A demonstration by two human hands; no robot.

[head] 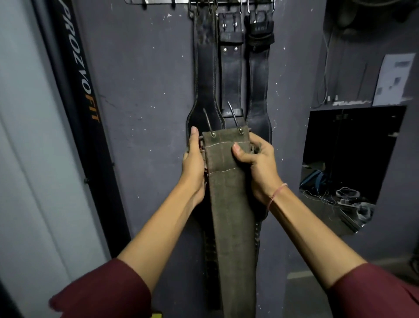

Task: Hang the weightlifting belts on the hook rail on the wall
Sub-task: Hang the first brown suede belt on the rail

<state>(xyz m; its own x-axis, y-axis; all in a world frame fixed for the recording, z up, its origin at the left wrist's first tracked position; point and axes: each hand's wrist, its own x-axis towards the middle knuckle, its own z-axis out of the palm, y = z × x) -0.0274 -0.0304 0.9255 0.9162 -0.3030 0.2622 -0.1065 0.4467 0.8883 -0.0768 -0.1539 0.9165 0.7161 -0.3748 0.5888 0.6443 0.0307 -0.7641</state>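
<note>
— Holding what, these two hands?
— The left hand and right hand both grip the top end of the olive belt, one at each edge. The belt hangs down, well below the hook rail.
— And on the rail?
— Three black belts hang there, against the wall.

The hook rail is mostly chopped off by the top edge, so which hooks carry the black belts is anyone's guess. The olive belt runs out the bottom. Fingers of the left hand are tucked behind it. The paper sheet is way too blurry to read.
</note>
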